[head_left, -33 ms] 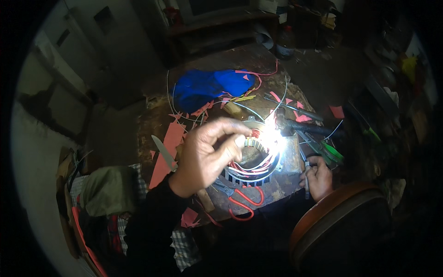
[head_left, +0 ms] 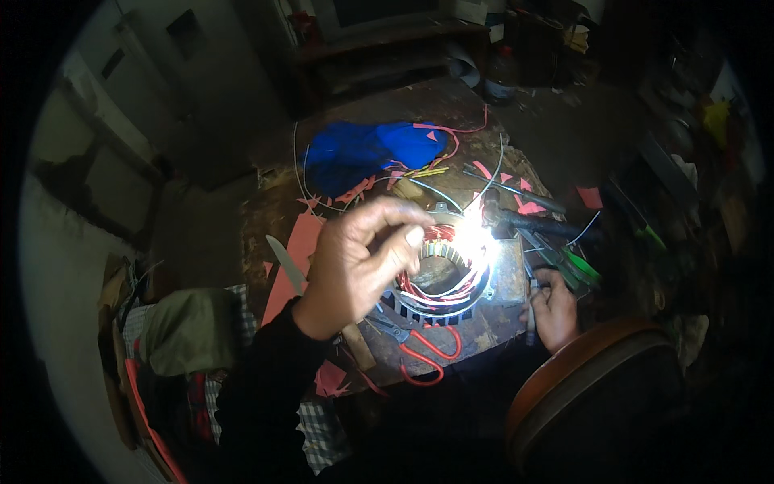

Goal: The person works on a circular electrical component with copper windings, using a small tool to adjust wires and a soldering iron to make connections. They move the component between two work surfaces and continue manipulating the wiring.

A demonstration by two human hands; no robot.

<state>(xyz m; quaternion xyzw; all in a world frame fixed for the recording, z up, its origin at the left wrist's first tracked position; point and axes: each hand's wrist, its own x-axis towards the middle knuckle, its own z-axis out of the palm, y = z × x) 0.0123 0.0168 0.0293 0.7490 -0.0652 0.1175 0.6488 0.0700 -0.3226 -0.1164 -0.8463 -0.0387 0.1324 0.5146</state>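
Observation:
My left hand [head_left: 351, 266] hangs over the left side of a motor stator [head_left: 407, 302] wound with red and white wires. Its fingers are curled, thumb and forefinger close together; whatever they pinch, if anything, is too small to make out. At the right edge of the table my right hand [head_left: 555, 310] grips a slim grey tool [head_left: 531, 323], its kind unclear. Strong glare from a lamp [head_left: 477, 234] hides the stator's right rim. Scissors with red handles [head_left: 431, 355] lie in front of the stator. Left of my left hand, a knife blade [head_left: 284, 262] rests by a pink paper strip [head_left: 302, 242].
A blue cloth [head_left: 379, 145] lies at the back of the table, with pink scraps [head_left: 528, 207] and loose thin wires around. Dark bar-like tools [head_left: 532, 198] and a green-handled tool [head_left: 580, 266] lie right. A round orange-brown rim [head_left: 556, 371] stands near right.
My left hand has shifted slightly up and left, showing more of the red windings. My right hand's tool has tilted a little.

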